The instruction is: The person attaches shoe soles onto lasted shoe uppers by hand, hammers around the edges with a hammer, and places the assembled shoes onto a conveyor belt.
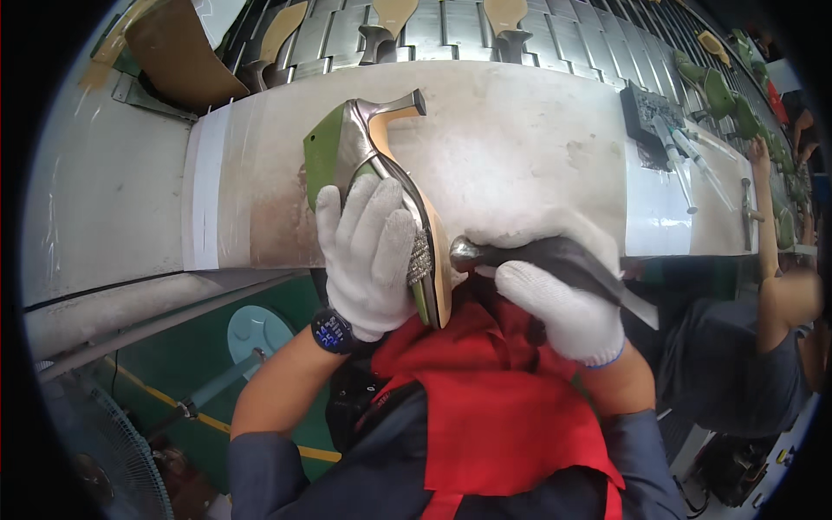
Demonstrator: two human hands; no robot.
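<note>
Left fingers (392,244) grip shoe (442,260) | right fingers (529,282) clamp tool (563,256) | syringes (677,163), block (646,113), hammer (747,212) rightward | conveyor (459,30) ahead

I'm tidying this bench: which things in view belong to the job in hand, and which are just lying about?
Seem part of the job:
heeled shoe, in the left hand
round-ended tool, in the right hand

Apparently just lying about:
syringes
dark block
small metal tool, near the bench's right end
</note>
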